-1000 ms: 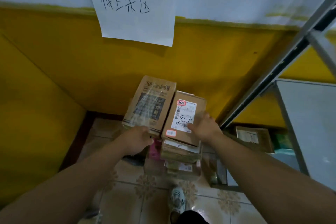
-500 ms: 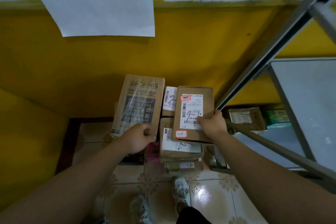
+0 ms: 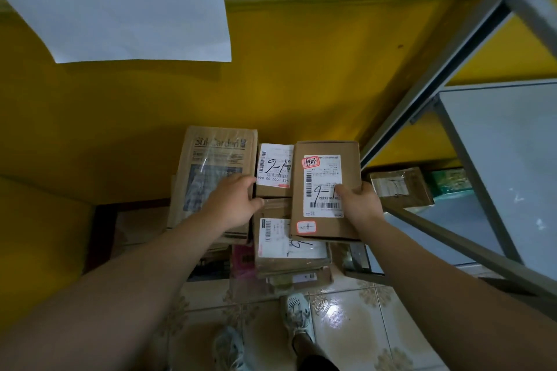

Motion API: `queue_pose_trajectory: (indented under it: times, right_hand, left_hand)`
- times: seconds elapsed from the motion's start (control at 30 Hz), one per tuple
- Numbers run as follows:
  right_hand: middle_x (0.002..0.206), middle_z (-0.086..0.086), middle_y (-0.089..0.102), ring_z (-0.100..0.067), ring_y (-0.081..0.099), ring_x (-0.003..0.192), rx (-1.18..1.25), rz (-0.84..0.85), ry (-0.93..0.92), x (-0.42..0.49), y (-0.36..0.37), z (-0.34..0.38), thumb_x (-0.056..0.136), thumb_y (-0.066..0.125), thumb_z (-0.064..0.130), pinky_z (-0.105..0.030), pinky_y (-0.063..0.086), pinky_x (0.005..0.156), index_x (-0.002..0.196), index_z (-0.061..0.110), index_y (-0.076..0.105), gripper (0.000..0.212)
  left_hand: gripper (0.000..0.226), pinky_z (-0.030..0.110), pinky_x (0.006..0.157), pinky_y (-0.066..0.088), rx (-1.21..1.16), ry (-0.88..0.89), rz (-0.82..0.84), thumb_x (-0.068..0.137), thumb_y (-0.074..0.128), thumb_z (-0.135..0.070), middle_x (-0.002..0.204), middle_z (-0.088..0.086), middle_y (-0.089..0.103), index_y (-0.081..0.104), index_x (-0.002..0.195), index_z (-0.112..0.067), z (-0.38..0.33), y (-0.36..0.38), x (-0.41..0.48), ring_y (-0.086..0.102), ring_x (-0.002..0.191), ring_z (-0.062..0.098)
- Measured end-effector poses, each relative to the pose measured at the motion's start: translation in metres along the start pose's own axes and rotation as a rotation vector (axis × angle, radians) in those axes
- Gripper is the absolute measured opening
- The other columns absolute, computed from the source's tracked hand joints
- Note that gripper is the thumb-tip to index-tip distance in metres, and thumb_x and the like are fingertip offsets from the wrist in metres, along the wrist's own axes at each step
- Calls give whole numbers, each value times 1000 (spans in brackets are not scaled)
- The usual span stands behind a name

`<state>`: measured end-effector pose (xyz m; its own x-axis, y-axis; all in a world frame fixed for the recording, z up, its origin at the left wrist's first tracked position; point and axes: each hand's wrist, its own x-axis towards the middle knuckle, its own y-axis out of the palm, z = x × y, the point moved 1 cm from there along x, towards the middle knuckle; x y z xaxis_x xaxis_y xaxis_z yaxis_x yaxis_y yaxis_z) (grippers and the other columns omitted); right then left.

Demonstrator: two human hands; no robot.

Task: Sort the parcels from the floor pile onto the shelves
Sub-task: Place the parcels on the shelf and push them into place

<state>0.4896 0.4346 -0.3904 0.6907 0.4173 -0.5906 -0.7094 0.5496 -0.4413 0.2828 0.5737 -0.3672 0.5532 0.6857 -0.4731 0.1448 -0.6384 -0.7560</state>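
A pile of cardboard parcels stands on the tiled floor against the yellow wall. My left hand grips the right edge of a tall printed carton wrapped in clear tape, lifted at the pile's left. My right hand holds a brown box with a white label by its right edge, thumb on the label, above the pile. Between them a smaller labelled box lies on the pile. Grey metal shelves stand to the right.
A handwritten paper sign hangs on the wall above. A brown parcel and a green packet lie on the low shelf at right. The shelf's slanted metal post runs close to my right hand. My shoes stand just before the pile.
Both hands have lifted their boxes up off the pile and drawn them apart, uncovering the smaller labelled box between them. My view has tilted down and to the right.
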Motion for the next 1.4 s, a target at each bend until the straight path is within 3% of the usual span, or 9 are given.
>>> queue_pose_trajectory:
  times: [0.3, 0.47, 0.63, 0.73, 0.83, 0.93, 1.07, 1.27, 1.4]
  right_hand:
    - [106, 2, 68, -14, 68, 85, 56, 21, 33, 25, -5, 4, 92, 64, 38, -31, 55, 66, 131, 25, 49, 44]
    - [96, 8, 66, -11, 67, 80, 121, 61, 32, 21, -3, 18, 94, 61, 36, -26, 49, 58, 123, 29, 46, 33]
    - [98, 5, 69, -13, 70, 81, 151, 144, -6, 7, 13, 42, 94, 62, 35, -27, 52, 59, 127, 27, 47, 37]
    - [94, 5, 69, -12, 71, 77, 134, 206, -14, -5, 31, 52, 94, 63, 34, -25, 53, 55, 124, 25, 46, 35]
    - [94, 6, 66, -12, 68, 81, 48, 254, -84, -17, 51, 59, 96, 60, 39, -28, 57, 62, 127, 22, 45, 38]
    - [109, 7, 63, -19, 62, 100, -95, 269, -177, -18, 67, 60, 97, 50, 53, -42, 54, 89, 124, 28, 48, 37]
    - [137, -8, 55, -28, 55, 121, -290, 178, -223, 5, 79, 59, 95, 50, 54, -51, 48, 101, 142, 20, 45, 59]
    - [115, -1, 66, -21, 64, 99, -358, 295, -127, 40, 102, 56, 88, 69, 47, -32, 53, 78, 122, 11, 54, 52]
    - [125, -4, 68, -21, 66, 107, -279, 374, -104, 48, 114, 56, 88, 73, 39, -28, 50, 85, 124, 13, 65, 44]
  left_hand:
    - [69, 41, 116, 23, 239, 105, -62, 91, 62, -40, 156, 9, 25, 35, 148, -11, -26, -12, 61, 21, 144, 26]
    - [57, 39, 113, 27, 33, 39, -59, 97, 52, -40, 154, 8, 33, 41, 144, -10, -28, -7, 58, 30, 141, 25]
    - [46, 37, 92, 49, -413, -74, -79, 98, 40, -50, 123, -1, 64, 56, 128, -19, -38, -13, 39, 61, 111, 19]
    - [25, 25, 72, 50, -651, -133, -24, 99, 47, -41, 109, -7, 68, 55, 116, -24, -35, -16, 24, 66, 94, 10]
    - [43, 42, 88, 54, -822, -242, -47, 93, 63, -20, 114, -4, 65, 45, 131, -28, -18, -24, 11, 66, 100, 20]
    - [59, 51, 93, 52, -889, -290, -96, 92, 63, -12, 122, 2, 65, 39, 143, -29, 11, -33, 2, 67, 100, 24]
    - [43, 48, 89, 54, -961, -413, -205, 98, 52, -13, 116, 0, 68, 47, 137, -31, 51, -44, -13, 68, 97, 22]
    - [35, 28, 69, 49, -981, -473, -365, 100, 42, -9, 113, -1, 66, 54, 129, -26, 89, -48, -21, 63, 89, 11]
    - [32, 26, 65, 47, -939, -490, -376, 100, 42, -11, 111, -2, 66, 55, 127, -25, 94, -48, -16, 62, 86, 8]
